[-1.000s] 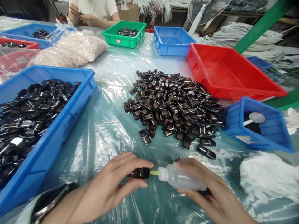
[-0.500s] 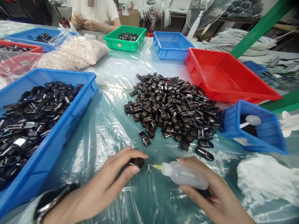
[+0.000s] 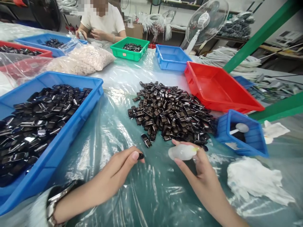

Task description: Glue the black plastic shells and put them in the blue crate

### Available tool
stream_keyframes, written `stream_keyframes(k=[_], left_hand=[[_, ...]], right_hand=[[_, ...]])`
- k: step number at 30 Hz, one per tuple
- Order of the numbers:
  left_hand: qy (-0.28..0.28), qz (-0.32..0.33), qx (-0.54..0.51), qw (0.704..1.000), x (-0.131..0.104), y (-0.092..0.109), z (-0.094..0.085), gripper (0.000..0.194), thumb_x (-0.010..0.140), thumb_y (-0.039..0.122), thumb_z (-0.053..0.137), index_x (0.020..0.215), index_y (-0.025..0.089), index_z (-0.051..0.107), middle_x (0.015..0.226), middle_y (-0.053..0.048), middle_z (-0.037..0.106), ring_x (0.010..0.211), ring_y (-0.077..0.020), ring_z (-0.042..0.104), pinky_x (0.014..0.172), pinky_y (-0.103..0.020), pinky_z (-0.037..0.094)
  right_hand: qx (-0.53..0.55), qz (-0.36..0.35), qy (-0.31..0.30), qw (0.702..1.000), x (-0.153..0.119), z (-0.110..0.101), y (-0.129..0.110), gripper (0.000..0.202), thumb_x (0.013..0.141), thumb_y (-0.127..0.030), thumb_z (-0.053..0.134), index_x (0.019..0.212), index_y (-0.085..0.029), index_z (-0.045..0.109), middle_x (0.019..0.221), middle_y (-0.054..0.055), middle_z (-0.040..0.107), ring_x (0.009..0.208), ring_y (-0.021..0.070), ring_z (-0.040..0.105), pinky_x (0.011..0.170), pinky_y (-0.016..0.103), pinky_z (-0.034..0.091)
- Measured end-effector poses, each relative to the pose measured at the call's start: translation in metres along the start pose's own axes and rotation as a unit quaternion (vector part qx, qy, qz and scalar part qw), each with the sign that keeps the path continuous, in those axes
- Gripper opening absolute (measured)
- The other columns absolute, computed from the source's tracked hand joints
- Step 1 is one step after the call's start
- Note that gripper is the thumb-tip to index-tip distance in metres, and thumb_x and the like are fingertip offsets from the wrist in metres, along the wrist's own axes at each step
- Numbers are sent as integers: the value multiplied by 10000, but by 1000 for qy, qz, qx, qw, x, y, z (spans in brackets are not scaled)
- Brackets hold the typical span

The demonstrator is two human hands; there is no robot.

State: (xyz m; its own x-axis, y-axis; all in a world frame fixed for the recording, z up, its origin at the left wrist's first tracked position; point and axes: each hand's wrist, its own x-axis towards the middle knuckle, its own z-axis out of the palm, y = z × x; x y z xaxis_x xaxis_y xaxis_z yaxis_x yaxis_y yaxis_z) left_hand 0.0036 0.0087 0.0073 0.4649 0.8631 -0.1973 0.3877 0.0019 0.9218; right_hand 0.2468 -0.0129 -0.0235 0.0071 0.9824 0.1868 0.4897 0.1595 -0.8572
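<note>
My left hand (image 3: pixel 118 168) is closed, pinching a small glossy black oblong piece (image 3: pixel 141 156) between thumb and fingers; only its end shows. In my right hand (image 3: pixel 205 176) lies a translucent squeeze bottle (image 3: pixel 181 152) with a yellow needle tip. The bottle is on its side, its base toward my left hand and its tip by my right fingers. Just beyond both hands spreads a heap of similar black pieces (image 3: pixel 170 115). One loose piece (image 3: pixel 146 140) rests at the heap's near edge.
A blue tray (image 3: pixel 73 135) full of black pieces stands at left. Right of the heap are a red tray (image 3: pixel 220 86), a blue bin (image 3: pixel 255 138) with a scoop, and a crumpled white cloth (image 3: pixel 255 179). Farther back are a green tray (image 3: pixel 127 55), a bag (image 3: pixel 94 58) and a seated person (image 3: pixel 104 23).
The squeeze bottle has turned round: its tip pointed at the black piece and now points right, away from it. My left fingers have closed further over the piece. The camera view has tilted up.
</note>
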Motion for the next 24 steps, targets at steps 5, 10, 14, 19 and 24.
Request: stream_keyframes(k=[5, 10, 14, 19, 24], left_hand=[[5, 8, -8, 1000, -1, -2, 1, 390, 1027, 431, 251, 948, 219, 567, 892, -20, 592, 875, -199, 547, 750, -303, 404], [21, 37, -17, 999, -1, -6, 3, 369, 1035, 412, 257, 926, 216, 551, 864, -7, 588, 838, -179, 556, 754, -296, 409], [23, 57, -17, 998, 0, -9, 4, 355, 1037, 396, 257, 905, 210, 529, 855, -9, 571, 836, -180, 546, 746, -296, 403], [19, 64, -12, 998, 1, -9, 3, 343, 1037, 374, 265, 852, 207, 501, 766, 20, 505, 729, -158, 499, 681, -281, 387], [-9, 60, 1, 998, -2, -2, 0, 310, 1037, 359, 273, 891, 221, 509, 802, 21, 514, 756, -159, 514, 697, -273, 401]], right_hand=[[-80, -125, 124, 981, -15, -5, -7, 235, 809, -150, 658, 974, -270, 541, 838, -8, 528, 759, 174, 539, 705, 313, 463], [-130, -230, -106, 958, -22, 13, -24, 320, 873, -34, 527, 1092, -256, 596, 942, 48, 636, 831, 197, 619, 699, 323, 510], [-179, -233, -163, 942, -13, 34, -26, 286, 928, -55, 441, 1064, -226, 626, 1008, 79, 665, 889, 234, 623, 746, 381, 521], [-170, -206, -172, 948, -1, 47, -24, 261, 948, -62, 395, 1000, -184, 619, 928, 102, 624, 823, 240, 588, 692, 405, 501], [-111, -143, -170, 969, 2, 41, -36, 202, 968, -111, 373, 923, -220, 537, 876, 48, 575, 780, 186, 581, 657, 324, 502]])
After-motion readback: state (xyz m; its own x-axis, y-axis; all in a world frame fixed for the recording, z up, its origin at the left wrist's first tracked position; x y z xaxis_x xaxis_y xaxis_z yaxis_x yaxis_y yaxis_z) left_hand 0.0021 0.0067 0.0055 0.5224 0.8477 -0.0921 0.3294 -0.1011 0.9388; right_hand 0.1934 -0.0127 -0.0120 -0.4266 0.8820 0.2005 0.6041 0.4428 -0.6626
